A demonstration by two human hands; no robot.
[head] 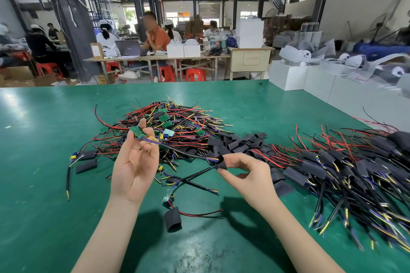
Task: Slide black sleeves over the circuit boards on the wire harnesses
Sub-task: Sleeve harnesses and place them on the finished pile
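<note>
grip left: my left hand [135,162] pinches one circuit board [138,132]
grip right: my right hand [246,172] pinches one black sleeve [220,163] around its cable [188,154]
loose sleeves near me: three

Two hands [133,164] in view; one circuit board [138,132] held; three loose black sleeves [172,219] near the table [44,206] edge; piled harnesses [177,126] too many to count.

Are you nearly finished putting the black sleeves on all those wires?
Not yet. Done: the sleeved harnesses piled on the right. In hand: the left hand holds a bare circuit board; the right hand pinches a black sleeve at its cable's end. Left: the unsleeved pile.
</note>
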